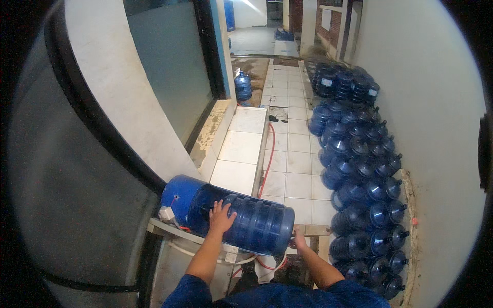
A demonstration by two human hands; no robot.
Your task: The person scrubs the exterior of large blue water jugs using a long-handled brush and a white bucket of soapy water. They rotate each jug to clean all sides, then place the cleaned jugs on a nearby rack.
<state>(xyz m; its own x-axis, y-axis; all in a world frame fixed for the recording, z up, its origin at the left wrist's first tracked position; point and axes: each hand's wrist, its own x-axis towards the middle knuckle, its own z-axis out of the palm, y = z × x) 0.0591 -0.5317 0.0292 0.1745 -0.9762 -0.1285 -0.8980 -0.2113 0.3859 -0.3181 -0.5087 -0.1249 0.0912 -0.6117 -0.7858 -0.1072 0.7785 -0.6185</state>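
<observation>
A large blue plastic water jug [262, 221] lies on its side before me, its base end to the right. Its other end sits in a blue cylindrical housing [183, 194], which has a white box [166, 214] with a cable on its side. My left hand [221, 219] rests on top of the jug, fingers spread. My right hand [299, 241] is at the jug's base end, low on the right; its fingers are partly hidden behind the base, so its grip cannot be made out.
Rows of blue water jugs [356, 167] line the right wall. A white tiled ledge [237, 146] runs ahead on the left. A red hose [272, 150] lies on the tiled floor. Another jug [243, 86] stands farther off. A wooden beam [314, 230] lies right of my jug.
</observation>
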